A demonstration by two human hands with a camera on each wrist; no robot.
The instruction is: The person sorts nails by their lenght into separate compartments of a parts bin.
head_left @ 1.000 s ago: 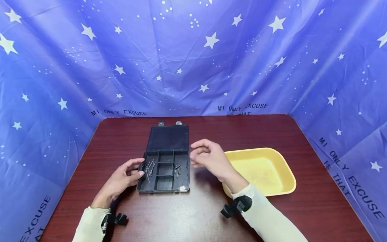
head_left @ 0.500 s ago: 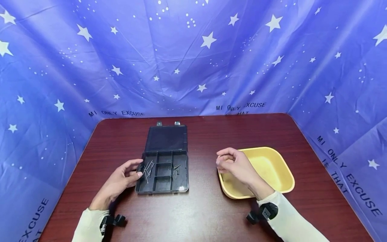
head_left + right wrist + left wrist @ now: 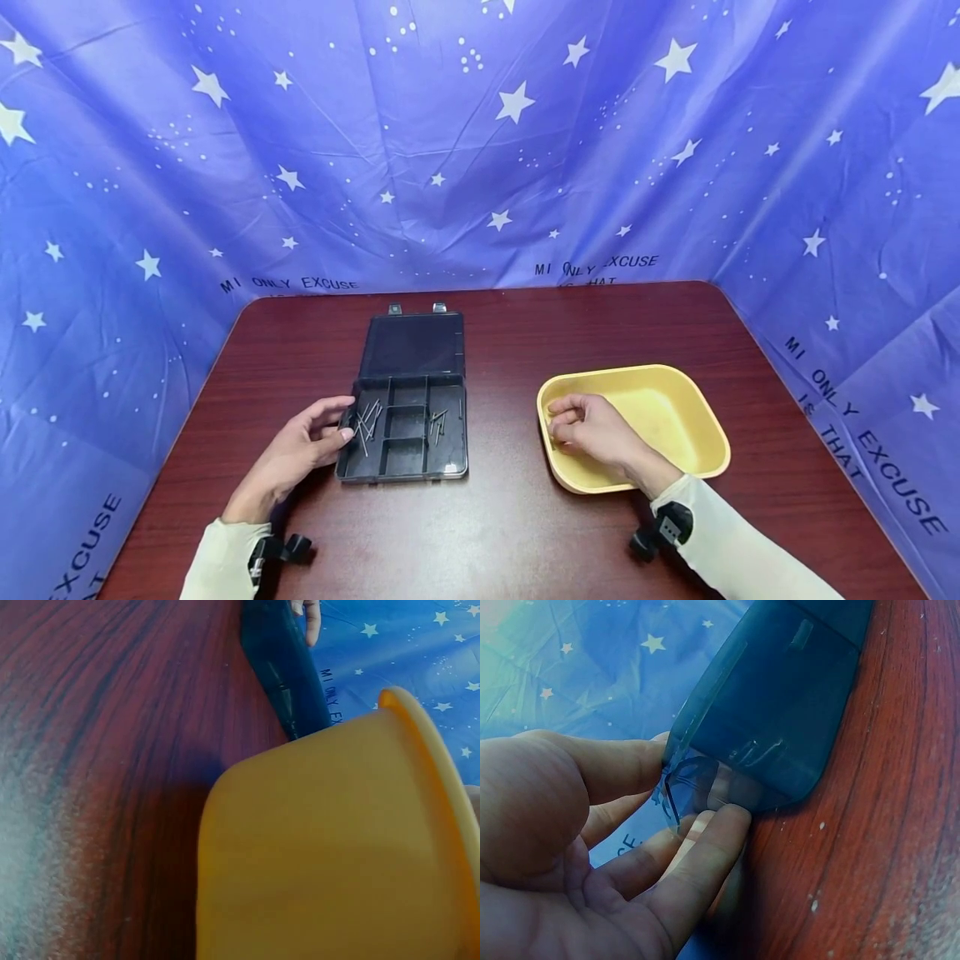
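Note:
A dark plastic compartment box [image 3: 405, 421] lies on the table with its lid [image 3: 414, 346] folded back. My left hand [image 3: 300, 442] holds its left edge, thumb on one side and fingers on the other; the left wrist view shows the fingers [image 3: 712, 851] at the wall. Thin metal nails [image 3: 367, 421] lie in the left compartment, and several shorter nails [image 3: 438, 423] in the right one. Inside the yellow bin [image 3: 708, 417], near its left wall, is my right hand [image 3: 600, 433], fingers bent downward. I cannot tell whether its fingertips hold anything. The bin's wall hides them in the right wrist view.
The brown wood table [image 3: 495, 533] extends around the box and bin, with a stretch of tabletop between them. A blue curtain [image 3: 420, 125] with white stars hangs around the back and sides.
My right hand has moved right from beside the box to the bin and lowered into it. The left hand stays on the box edge. The nails look unmoved.

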